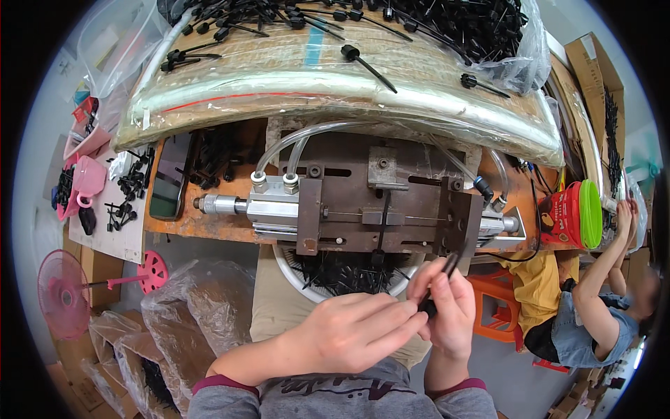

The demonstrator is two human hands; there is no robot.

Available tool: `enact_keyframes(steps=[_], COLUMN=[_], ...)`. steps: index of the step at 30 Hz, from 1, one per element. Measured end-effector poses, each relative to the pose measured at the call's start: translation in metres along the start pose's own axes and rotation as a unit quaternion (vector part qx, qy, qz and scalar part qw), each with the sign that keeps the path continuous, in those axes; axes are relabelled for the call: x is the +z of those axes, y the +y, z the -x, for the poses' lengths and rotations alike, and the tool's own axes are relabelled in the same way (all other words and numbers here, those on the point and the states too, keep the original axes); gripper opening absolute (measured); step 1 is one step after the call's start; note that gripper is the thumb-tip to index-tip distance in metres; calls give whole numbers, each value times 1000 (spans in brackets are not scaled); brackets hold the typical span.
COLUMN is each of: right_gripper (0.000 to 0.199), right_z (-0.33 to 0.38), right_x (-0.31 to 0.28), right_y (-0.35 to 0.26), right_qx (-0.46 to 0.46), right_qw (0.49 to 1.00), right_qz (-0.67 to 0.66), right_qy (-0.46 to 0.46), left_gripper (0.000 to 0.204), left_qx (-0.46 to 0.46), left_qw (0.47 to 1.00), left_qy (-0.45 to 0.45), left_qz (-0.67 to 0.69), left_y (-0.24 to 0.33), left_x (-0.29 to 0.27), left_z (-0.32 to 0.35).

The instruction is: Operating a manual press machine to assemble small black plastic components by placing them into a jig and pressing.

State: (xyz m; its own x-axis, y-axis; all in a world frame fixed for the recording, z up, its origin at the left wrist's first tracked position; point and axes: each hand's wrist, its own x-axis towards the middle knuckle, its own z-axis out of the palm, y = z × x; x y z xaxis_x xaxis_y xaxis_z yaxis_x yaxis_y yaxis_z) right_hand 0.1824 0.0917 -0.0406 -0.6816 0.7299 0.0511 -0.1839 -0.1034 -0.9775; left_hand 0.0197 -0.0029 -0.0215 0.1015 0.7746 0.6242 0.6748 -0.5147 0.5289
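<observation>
Between my hands is a black plastic stem part (428, 306), its thin stem pointing up and away and its head mostly covered by fingers. My right hand (452, 311) pinches it between thumb and fingers. The fingertips of my left hand (363, 332) close on the head end from the left. Just beyond is a brown metal fixture (342, 237) with a pneumatic cylinder (273, 213) at its left. Another black stem part (383, 220) lies across the fixture's middle block. A white basin (287, 274) full of black parts sits on my lap, below the fixture.
A plastic-wrapped raised board (279, 98) carries many black stem parts across the back. Clear air hoses (286, 143) arch over the fixture. A phone (171, 178) lies left; a red tub with a green rim (567, 213) stands right. Another person (593, 307) sits at far right.
</observation>
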Motion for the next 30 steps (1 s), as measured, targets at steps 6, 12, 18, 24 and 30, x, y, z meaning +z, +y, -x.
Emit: enact_keyframes(steps=[6, 12, 18, 24, 30], right_gripper=[34, 48, 42, 36, 10], right_z=[-5, 1, 6, 4, 6], right_x=[5, 4, 9, 2, 10], right_y=[-9, -7, -17, -18, -23], right_qx=[48, 45, 53, -58, -12], right_qw=[994, 991, 987, 983, 985], right_qz=[-53, -98, -130, 138, 117], right_qy=[83, 73, 76, 103, 129], left_gripper=[29, 25, 23, 24, 27], left_qx=[-69, -95, -120, -135, -131], left_qw=[996, 977, 970, 966, 980], left_qy=[35, 19, 0, -22, -8], left_qz=[-34, -192, -213, -218, -152], left_y=[-7, -24, -27, -24, -26], left_x=[0, 16, 17, 14, 5], left_z=[7, 8, -1, -2, -1])
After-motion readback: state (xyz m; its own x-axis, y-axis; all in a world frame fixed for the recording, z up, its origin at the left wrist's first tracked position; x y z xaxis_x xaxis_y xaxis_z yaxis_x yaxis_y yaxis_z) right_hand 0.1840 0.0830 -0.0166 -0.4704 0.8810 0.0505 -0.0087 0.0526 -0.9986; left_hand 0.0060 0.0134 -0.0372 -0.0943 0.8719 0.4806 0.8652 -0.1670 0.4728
